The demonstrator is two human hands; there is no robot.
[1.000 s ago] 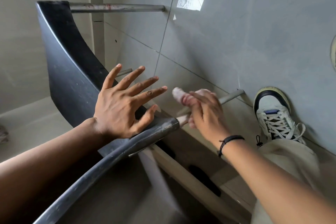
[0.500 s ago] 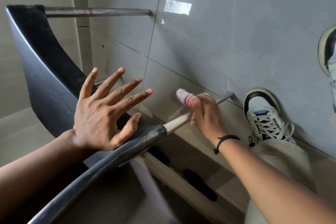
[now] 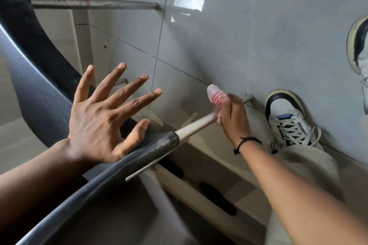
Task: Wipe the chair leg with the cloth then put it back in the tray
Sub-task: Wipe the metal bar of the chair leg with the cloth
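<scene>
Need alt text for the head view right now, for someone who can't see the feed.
The right hand grips a pink-and-white cloth around a pale wooden chair leg, low near the grey tiled floor. The left hand, fingers spread, rests its heel on the black chair seat. A white sneaker stands beside the leg; no tray is in view.
</scene>
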